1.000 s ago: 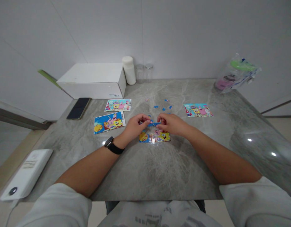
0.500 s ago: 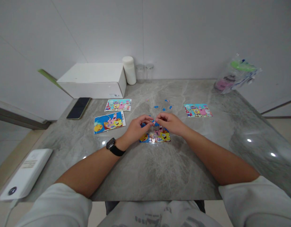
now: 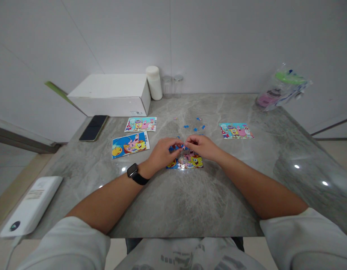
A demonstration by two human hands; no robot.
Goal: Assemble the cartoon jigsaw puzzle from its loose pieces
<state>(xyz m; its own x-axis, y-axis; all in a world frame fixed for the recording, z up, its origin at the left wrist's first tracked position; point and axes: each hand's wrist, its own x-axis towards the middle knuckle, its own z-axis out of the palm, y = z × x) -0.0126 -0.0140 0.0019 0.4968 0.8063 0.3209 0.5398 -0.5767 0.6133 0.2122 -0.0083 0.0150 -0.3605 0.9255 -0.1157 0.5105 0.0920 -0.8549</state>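
Note:
A partly assembled cartoon jigsaw puzzle point(image 3: 196, 161), with a yellow face at its right end, lies flat on the table under my hands. My right hand point(image 3: 204, 145) pinches a small puzzle piece point(image 3: 184, 147) at the puzzle's upper edge. From the other side, the curled fingers and thumb of my left hand point(image 3: 163, 153) close on the same piece, their tips nearly meeting my right fingertips. My hands hide part of the puzzle's top and left. Beyond them several loose blue pieces point(image 3: 195, 129) are scattered, along with a pinkish one point(image 3: 175, 118).
Left of the puzzle lie a blue picture card point(image 3: 130, 145) and a lighter card point(image 3: 141, 124); a similar card point(image 3: 236, 131) lies right. Farther out are a phone point(image 3: 94, 128), white box point(image 3: 106, 107), white bottle point(image 3: 154, 83), clear glasses point(image 3: 177, 87), bagged item point(image 3: 280, 90) and white device point(image 3: 32, 206).
My fingertips have shifted slightly down and left over the puzzle's upper edge. A loose piece above my left fingers shows more clearly now.

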